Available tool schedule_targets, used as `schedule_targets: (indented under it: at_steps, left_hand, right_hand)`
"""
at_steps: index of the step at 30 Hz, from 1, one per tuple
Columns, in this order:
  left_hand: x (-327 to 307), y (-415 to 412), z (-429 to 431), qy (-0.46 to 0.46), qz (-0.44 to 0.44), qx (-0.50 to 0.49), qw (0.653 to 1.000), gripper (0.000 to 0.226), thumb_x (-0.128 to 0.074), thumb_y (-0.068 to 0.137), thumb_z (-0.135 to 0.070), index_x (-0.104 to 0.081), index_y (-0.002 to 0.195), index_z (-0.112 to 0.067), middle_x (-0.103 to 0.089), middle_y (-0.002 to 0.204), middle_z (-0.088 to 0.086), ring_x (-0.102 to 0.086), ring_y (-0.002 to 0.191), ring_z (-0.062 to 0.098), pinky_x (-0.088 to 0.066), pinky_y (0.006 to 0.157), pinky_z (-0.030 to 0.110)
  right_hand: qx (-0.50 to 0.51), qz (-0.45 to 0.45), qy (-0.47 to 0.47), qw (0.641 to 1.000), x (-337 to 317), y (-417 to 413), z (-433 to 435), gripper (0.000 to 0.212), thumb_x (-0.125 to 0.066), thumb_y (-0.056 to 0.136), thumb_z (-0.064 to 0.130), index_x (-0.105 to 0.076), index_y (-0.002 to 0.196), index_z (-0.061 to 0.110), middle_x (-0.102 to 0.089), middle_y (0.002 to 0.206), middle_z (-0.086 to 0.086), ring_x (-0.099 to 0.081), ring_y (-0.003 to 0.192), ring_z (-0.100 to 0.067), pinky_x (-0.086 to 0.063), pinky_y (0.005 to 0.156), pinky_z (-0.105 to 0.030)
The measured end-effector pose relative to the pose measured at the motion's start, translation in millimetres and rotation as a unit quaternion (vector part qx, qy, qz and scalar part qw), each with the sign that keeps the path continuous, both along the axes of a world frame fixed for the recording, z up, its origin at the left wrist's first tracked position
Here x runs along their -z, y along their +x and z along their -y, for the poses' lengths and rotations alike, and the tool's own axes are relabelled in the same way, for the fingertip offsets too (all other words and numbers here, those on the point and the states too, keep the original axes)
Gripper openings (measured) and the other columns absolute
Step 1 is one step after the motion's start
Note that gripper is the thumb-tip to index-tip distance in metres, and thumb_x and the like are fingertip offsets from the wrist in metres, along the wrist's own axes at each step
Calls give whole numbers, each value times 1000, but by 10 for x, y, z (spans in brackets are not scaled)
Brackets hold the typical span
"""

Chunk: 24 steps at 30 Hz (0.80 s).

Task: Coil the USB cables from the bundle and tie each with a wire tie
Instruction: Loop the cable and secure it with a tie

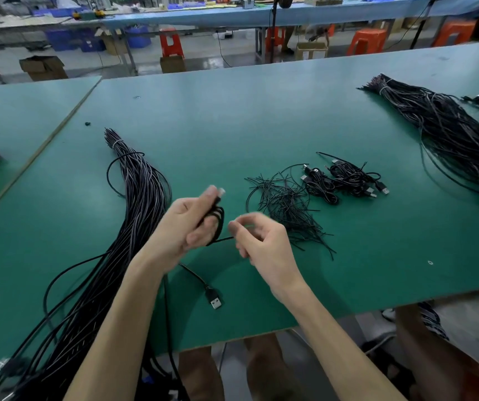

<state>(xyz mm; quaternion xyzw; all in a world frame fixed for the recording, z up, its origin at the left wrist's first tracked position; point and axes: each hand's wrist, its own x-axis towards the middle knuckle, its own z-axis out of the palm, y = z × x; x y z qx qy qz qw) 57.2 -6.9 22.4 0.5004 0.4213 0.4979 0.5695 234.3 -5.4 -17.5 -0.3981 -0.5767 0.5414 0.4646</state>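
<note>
I read this as mid-coil: the left hand (pixel 192 227) curls around loops of one USB cable (pixel 219 219) above the counter (pixel 232 125), the right hand (pixel 258 244) pinches its loose strand, so next I'd finish winding, then reach for the wire ties (pixel 287 209) nearby.

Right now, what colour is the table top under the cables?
Plain green, no pattern; the table top shows best in the head view.
</note>
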Motion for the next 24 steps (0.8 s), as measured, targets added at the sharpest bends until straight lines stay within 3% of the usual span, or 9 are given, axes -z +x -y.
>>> schedule_targets:
  at_steps: [2, 6, 8, 10, 12, 14, 20, 24]
  left_hand:
    - [45, 57, -4, 15, -100, 15, 995, 55, -54, 96, -60, -54, 57, -22, -34, 38, -4, -26, 32, 10, -23, 37, 17]
    - [115, 90, -33, 54, -235, -5, 971, 60, -53, 95, -65, -52, 55, -20, -41, 38, -1, -36, 34, 9, -32, 40, 20]
    - [170, 97, -34, 112, -314, -52, 941, 60, -55, 100, -56, -47, 54, -18, -43, 39, -1, -54, 40, 3, -42, 46, 25]
    - [219, 94, -29, 171, -364, -98, 910, 58, -56, 102, -50, -42, 55, -19, -43, 42, -1, -56, 44, -3, -37, 45, 27]
    - [251, 72, -42, 208, -420, -139, 872, 57, -53, 101, -54, -43, 58, -19, -45, 45, 0, -44, 39, 6, -36, 43, 30]
    - [270, 53, -67, 206, -465, -156, 847, 56, -49, 99, -60, -50, 62, -18, -53, 47, 0, -45, 42, 18, -41, 47, 32]
    - [295, 94, -87, 178, -400, -181, 881, 32, -56, 104, -36, -66, 78, -19, -70, 69, -19, -65, 60, 6, -45, 62, 12]
    - [270, 213, -104, 128, -328, -216, 911, 44, -54, 106, -36, -71, 76, -9, -69, 63, -16, -58, 55, 2, -44, 57, 16]
  right_hand:
    - [8, -34, -29, 999, -6, 9, 2, 8, -65, 100, 21, -62, 105, 15, -68, 63, -4, -53, 50, -4, -38, 48, -13]
    - [12, -45, -44, 998, -20, 7, 17, 9, -61, 101, 15, -58, 110, 15, -74, 69, -7, -53, 51, -9, -38, 47, -13]
    - [24, -46, -45, 998, -23, 6, 15, 10, -60, 101, 15, -58, 110, 16, -72, 65, -1, -55, 50, -9, -37, 46, -11]
    - [31, -58, -57, 996, -25, 10, 8, 11, -59, 100, 14, -57, 111, 17, -73, 67, 0, -56, 50, -11, -34, 42, -14]
    - [33, -70, -60, 995, -31, 8, 5, 10, -57, 100, 13, -57, 110, 15, -77, 79, -3, -57, 50, -15, -31, 39, -19]
    - [43, -84, -52, 994, -28, 11, 3, 7, -56, 101, 12, -58, 108, 13, -76, 84, -4, -58, 48, -19, -28, 38, -21]
    - [-16, -95, -12, 995, -73, 5, 20, 15, -49, 108, 12, -63, 113, 9, -76, 90, -10, -68, 55, -26, -34, 37, -23]
    - [-49, -95, -23, 994, -87, -1, 25, 13, -46, 107, 12, -56, 114, 6, -78, 98, -11, -72, 61, -32, -36, 42, -24]
